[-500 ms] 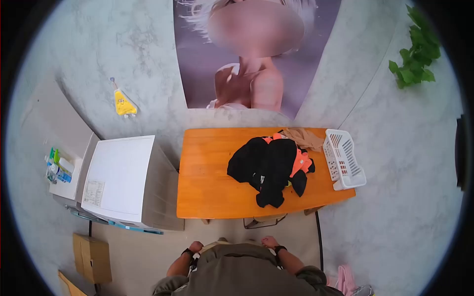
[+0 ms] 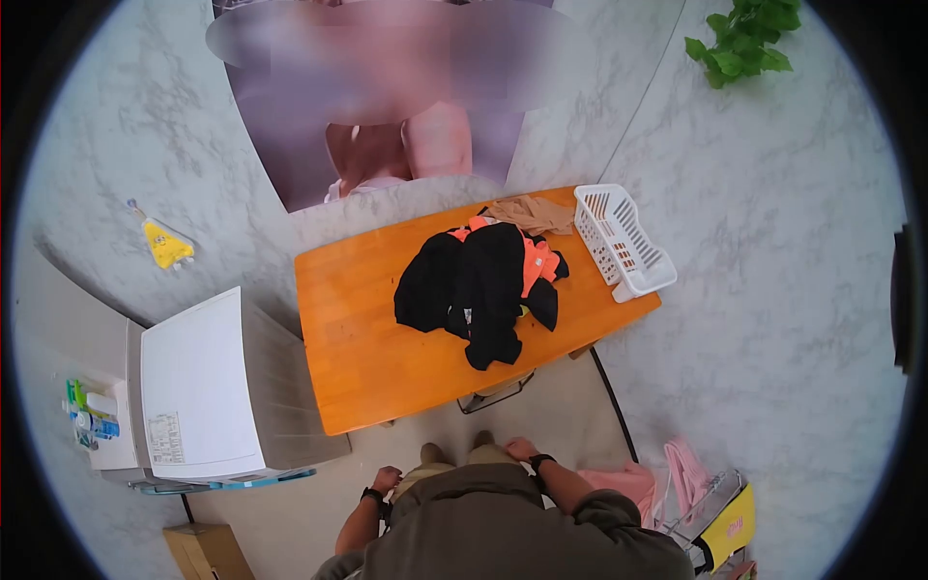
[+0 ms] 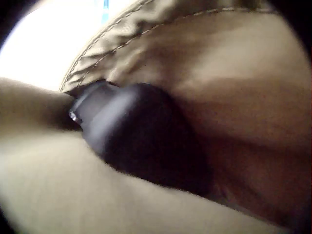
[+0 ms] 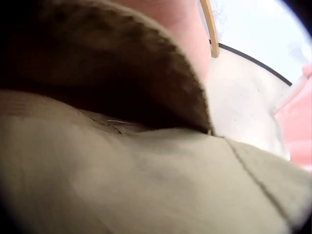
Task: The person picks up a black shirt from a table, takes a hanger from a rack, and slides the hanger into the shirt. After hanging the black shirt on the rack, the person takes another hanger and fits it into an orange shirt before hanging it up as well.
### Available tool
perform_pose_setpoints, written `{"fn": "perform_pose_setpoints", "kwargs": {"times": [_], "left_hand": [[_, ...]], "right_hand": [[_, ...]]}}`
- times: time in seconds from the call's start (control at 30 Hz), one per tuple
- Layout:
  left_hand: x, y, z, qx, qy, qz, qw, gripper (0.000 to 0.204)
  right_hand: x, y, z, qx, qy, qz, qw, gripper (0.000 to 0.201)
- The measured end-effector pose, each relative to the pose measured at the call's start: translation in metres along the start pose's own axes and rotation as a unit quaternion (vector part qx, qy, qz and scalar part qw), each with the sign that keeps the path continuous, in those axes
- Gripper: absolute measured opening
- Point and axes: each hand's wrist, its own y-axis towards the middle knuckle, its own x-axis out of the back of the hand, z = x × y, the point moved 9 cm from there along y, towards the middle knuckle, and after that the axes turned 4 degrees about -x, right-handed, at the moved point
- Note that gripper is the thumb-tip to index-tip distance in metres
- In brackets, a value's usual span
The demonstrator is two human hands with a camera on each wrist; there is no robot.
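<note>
My left hand [image 2: 387, 479] hangs beside my left hip with its fingers loosely curled and holds nothing. On the other side, my right hand [image 2: 522, 449] hangs in the same relaxed way by the right thigh. Khaki trousers [image 3: 73, 180] fill most of the left wrist view, with a dark rounded thing [image 3: 141, 131] against them. The right wrist view shows the trouser fabric [image 4: 146, 170] with a gaping pocket edge, and part of the right hand at the top. Ahead, black garments [image 2: 488, 280] lie heaped with an orange one [image 2: 539, 266] on a wooden table [image 2: 358, 358].
A white plastic basket [image 2: 626, 246] stands at the table's right end, beside a tan cloth [image 2: 532, 214]. Left of the table is a white-topped appliance [image 2: 198, 387]. A stool [image 2: 495, 392] sits under the table. Pink cloth [image 2: 626, 483] and a wire rack [image 2: 710, 503] are at lower right.
The head view has turned to the right and tilted, so the table and garments appear further left and higher. More of the rack and pink cloth shows. Both hands stay low by the hips.
</note>
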Motion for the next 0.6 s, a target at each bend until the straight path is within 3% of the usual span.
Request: {"fn": "perform_pose_setpoints", "kwargs": {"times": [0.07, 0.1, 0.13, 0.17, 0.23, 0.27, 0.3, 0.33, 0.4, 0.47, 0.6], "left_hand": [[0.007, -0.002, 0.018, 0.022, -0.010, -0.005, 1.000, 0.023], [0.002, 0.008, 0.004, -0.191, 0.253, 0.047, 0.947, 0.022], [-0.029, -0.003, 0.006, -0.386, 0.478, 0.102, 0.783, 0.021], [-0.031, 0.003, 0.012, -0.386, 0.476, 0.109, 0.783, 0.021], [-0.023, 0.011, 0.020, -0.299, 0.361, 0.128, 0.874, 0.019], [-0.028, 0.009, 0.020, -0.298, 0.361, 0.133, 0.874, 0.019], [-0.019, 0.014, 0.020, -0.134, 0.208, 0.103, 0.963, 0.019], [-0.012, 0.018, 0.045, 0.038, 0.044, 0.067, 0.996, 0.019], [-0.017, 0.023, 0.026, -0.007, 0.044, 0.089, 0.995, 0.020], [-0.029, 0.027, 0.019, 0.085, 0.011, 0.103, 0.991, 0.021], [-0.034, 0.036, -0.002, 0.089, 0.043, 0.091, 0.991, 0.022]], "right_hand": [[-0.002, -0.011, -0.011, -0.046, 0.048, -0.018, 0.998, 0.030], [-0.004, -0.017, -0.010, -0.054, 0.050, -0.016, 0.997, 0.030], [-0.002, -0.032, -0.016, -0.077, 0.072, -0.034, 0.994, 0.031], [0.004, -0.036, -0.016, -0.091, 0.094, -0.054, 0.990, 0.033], [0.000, -0.045, -0.021, -0.087, 0.095, -0.052, 0.990, 0.033], [0.001, -0.050, -0.023, -0.074, 0.093, -0.050, 0.992, 0.034], [0.002, -0.053, -0.029, -0.075, 0.094, -0.051, 0.991, 0.034], [0.003, -0.055, -0.036, -0.089, 0.071, -0.047, 0.992, 0.034], [0.004, -0.053, -0.041, -0.102, 0.052, -0.045, 0.992, 0.035], [0.016, -0.060, -0.052, -0.132, 0.080, -0.071, 0.986, 0.035], [0.031, -0.069, -0.065, -0.152, 0.113, -0.092, 0.978, 0.036]]}}
